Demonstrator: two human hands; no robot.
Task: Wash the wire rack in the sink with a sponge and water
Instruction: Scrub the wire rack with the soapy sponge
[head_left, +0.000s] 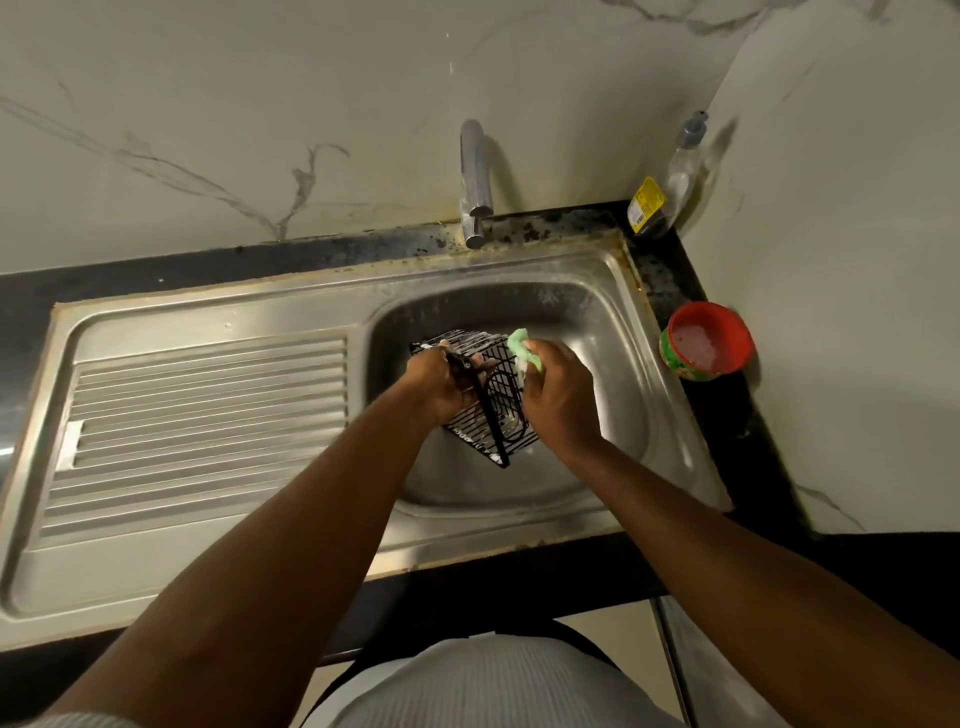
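The black wire rack (483, 410) is held tilted within the bowl of the steel sink (597, 322), below the faucet (475, 176). The left hand (441, 387) has its grip curled round the rack's upper left edge. The right hand (558, 395) holds a green sponge (524, 356) in its grip, pressed against the rack's right side. The ribbed draining board (208, 415) lies left of the bowl. On the dark tabletop (727, 415) just right of the sink stands a red tub (709, 340) with pale foamy contents; in the far corner stand a clear pump bottle (683, 166) and a yellow-labelled dark bottle (645, 208), touching
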